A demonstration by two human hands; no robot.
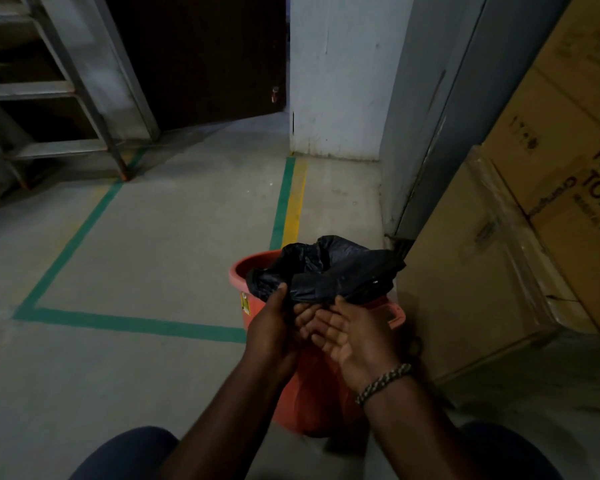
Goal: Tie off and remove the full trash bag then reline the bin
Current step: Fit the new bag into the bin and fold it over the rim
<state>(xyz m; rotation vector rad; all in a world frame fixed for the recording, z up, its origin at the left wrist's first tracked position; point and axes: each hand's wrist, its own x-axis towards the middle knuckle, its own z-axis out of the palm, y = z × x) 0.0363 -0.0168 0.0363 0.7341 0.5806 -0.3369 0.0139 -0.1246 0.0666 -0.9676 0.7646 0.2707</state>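
Bag [326, 268] edge held by left hand [278, 327], right hand [354, 334], bin [253, 260] beside boxes [471, 271]

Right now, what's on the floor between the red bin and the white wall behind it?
Just floor, with a green stripe and a yellow stripe side by side from the red bin toward the white wall. The head view shows it.
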